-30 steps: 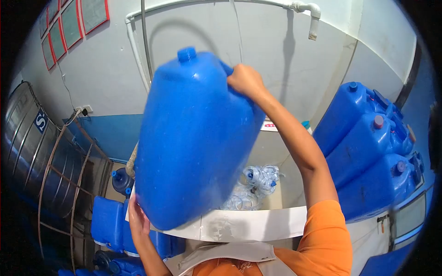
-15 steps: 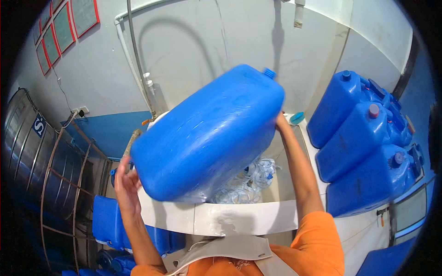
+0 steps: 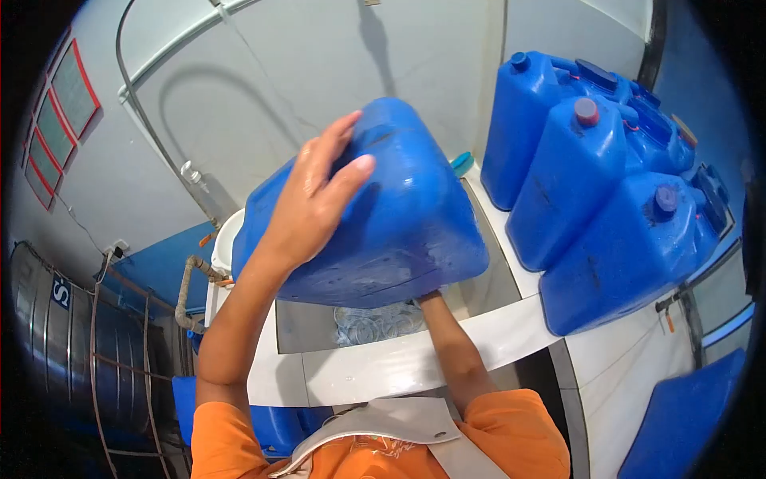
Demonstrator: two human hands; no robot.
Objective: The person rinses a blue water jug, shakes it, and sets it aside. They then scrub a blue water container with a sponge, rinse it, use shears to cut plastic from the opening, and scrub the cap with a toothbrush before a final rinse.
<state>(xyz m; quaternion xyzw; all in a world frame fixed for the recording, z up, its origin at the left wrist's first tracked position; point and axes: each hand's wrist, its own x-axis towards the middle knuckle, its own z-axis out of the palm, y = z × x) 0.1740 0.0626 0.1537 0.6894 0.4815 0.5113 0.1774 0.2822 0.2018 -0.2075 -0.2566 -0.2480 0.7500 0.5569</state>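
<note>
A large wet blue jerrycan [image 3: 399, 207] is held tilted over the white-rimmed basin [image 3: 351, 379], its base end turned towards me. My left hand [image 3: 315, 191] is open, fingers and thumb spread, and overlaps the upper left side of the jerrycan. From below, my right hand [image 3: 433, 295] supports the can's lower side; its fingers are mostly hidden under it. Beneath the can, in the basin, lies a tangle of clear, pale-blue plastic material [image 3: 371, 323].
Several blue jerrycans [image 3: 566, 176], some with red or blue caps, stand on the ledge at the right. A white pump bottle [image 3: 191, 174] and a pipe with a valve [image 3: 191, 291] are at the left. A teal object [image 3: 462, 164] lies at the basin's far corner.
The jerrycan has turned so its base faces me. My left hand has moved up across its side, and my right hand has gone from its far right side to underneath. The view has shifted right.
</note>
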